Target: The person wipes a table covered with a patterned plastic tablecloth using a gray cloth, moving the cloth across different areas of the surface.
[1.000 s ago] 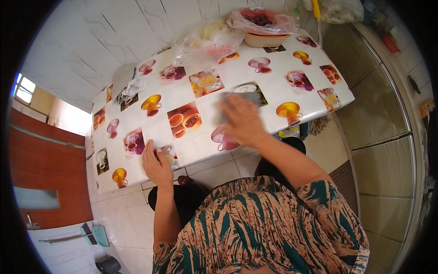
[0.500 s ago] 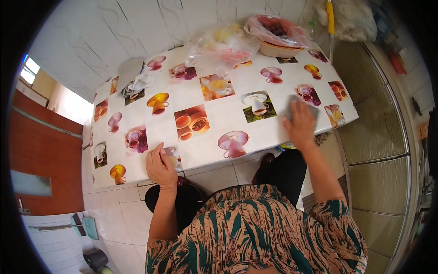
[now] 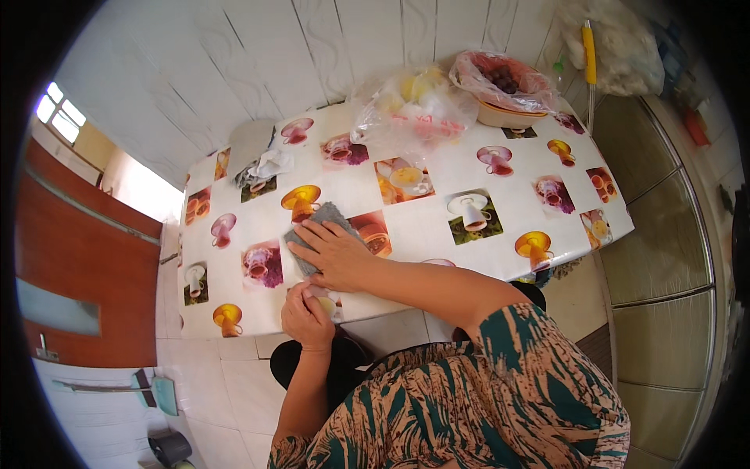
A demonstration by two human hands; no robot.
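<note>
My right hand (image 3: 337,254) lies across the middle-left of the table with its fingers spread over a grey cloth (image 3: 324,220), keeping it pressed on the tabletop. The right forearm crosses my body toward the left. Just below it, at the table's front edge, my left hand (image 3: 307,316) rests with its fingers curled in, and I see nothing in them. The tablecloth (image 3: 437,234) is white and printed with cups and saucers in purple, yellow and brown squares. Part of the grey cloth is hidden under my right hand.
At the back stand a clear plastic bag with yellow fruit (image 3: 414,98) and a basin (image 3: 512,116) lined with plastic, dark fruit inside. A crumpled white cloth (image 3: 269,166) lies back left. A tiled wall (image 3: 258,55) borders the far side; a brown door (image 3: 86,258) is on the left.
My right hand has swept the grey cloth from the table's right end over to the middle left. My left hand stays at the front edge, its fingers more curled. The view has shifted slightly.
</note>
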